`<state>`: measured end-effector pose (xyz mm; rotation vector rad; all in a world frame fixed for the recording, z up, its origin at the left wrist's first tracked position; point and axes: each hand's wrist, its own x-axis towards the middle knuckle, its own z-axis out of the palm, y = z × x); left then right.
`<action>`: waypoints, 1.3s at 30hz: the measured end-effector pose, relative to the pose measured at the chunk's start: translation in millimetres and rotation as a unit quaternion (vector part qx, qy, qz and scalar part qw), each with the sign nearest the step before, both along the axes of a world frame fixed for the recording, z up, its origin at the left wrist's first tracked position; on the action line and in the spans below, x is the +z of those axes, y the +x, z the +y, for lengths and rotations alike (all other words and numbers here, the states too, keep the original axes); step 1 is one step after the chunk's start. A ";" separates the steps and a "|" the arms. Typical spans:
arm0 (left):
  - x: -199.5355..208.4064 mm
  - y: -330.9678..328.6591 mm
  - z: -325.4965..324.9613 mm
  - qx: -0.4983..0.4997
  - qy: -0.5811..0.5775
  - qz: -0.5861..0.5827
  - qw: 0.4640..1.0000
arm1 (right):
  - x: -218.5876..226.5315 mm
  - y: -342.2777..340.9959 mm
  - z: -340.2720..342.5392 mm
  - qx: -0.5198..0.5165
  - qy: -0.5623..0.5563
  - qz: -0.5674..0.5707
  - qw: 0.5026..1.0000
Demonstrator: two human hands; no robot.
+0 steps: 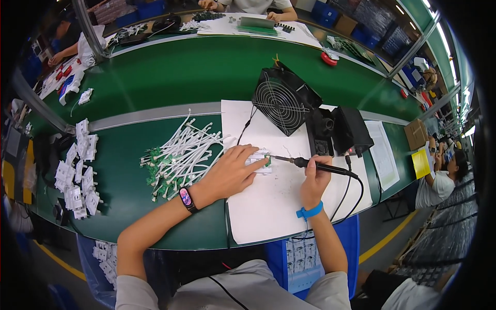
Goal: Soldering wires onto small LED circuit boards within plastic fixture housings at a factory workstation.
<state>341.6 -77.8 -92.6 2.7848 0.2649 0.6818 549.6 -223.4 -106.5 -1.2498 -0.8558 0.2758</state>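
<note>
Head view: the left hand point(230, 173) presses its fingers together on a small circuit board point(261, 159) lying on the white paper point(263, 206) near the bench's front edge; the right hand point(315, 178), fingers clamped on a soldering iron point(310, 164), touches its tip to the board, with a fan point(284, 101) behind
</note>
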 end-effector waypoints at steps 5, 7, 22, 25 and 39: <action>0.8 -0.1 -0.3 0.003 -0.006 0.001 1.000 | 2.2 -0.5 -1.1 0.017 -0.013 -0.004 1.000; 0.9 -0.3 0.5 0.003 -0.006 0.000 1.000 | 6.1 -3.4 0.4 0.016 -0.020 -0.004 1.000; 7.6 -2.7 11.4 -0.031 -0.013 0.028 0.999 | 4.3 -5.8 -22.4 0.019 -0.017 -0.053 0.998; 13.1 -4.8 13.7 -0.020 -0.029 0.048 0.998 | 4.9 -5.0 -23.1 0.034 -0.006 -0.022 0.999; 14.5 -1.4 14.4 -0.021 -0.045 0.054 0.997 | 6.9 -5.2 -19.3 0.072 -0.028 -0.029 0.997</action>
